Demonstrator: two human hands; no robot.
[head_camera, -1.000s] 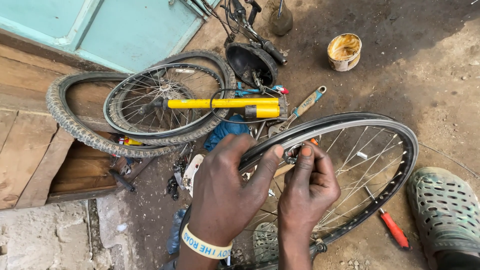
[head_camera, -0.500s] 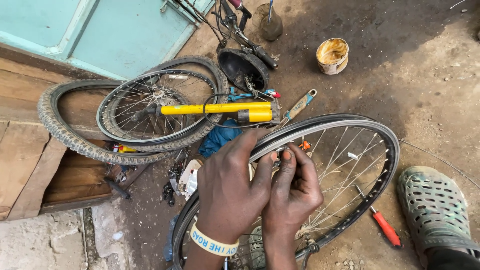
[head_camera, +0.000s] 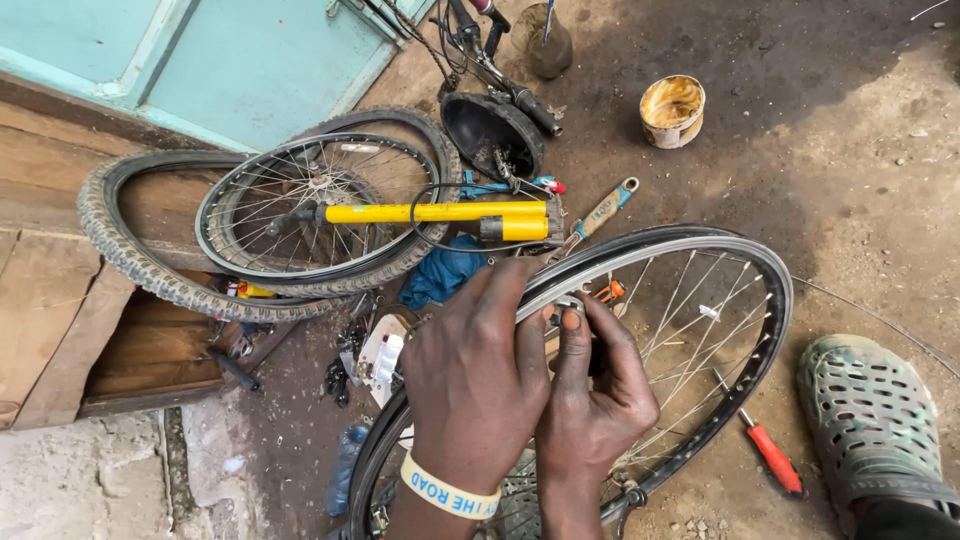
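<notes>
A spoked bicycle wheel (head_camera: 735, 262) with a black tyre lies tilted in front of me. My left hand (head_camera: 470, 375), with a pale wristband, grips the wheel's rim at its near upper edge, fingers curled over the tyre. My right hand (head_camera: 598, 385) is pressed next to it, its fingertips pinching a small metal part at the rim; what that part is stays too small to tell. An orange-handled tool (head_camera: 607, 292) shows just behind my fingers.
A yellow pump (head_camera: 440, 214) rests across a second wheel (head_camera: 310, 215) and a loose knobby tyre (head_camera: 130, 265). A red-handled screwdriver (head_camera: 770, 455), a tin of grease (head_camera: 672, 108), a blue cloth (head_camera: 440, 275) and a sandalled foot (head_camera: 875, 430) lie around on the dirt.
Both hands have stayed on the rim with small finger shifts. The view has drifted, so the wheel and tools sit slightly lower and further left than before.
</notes>
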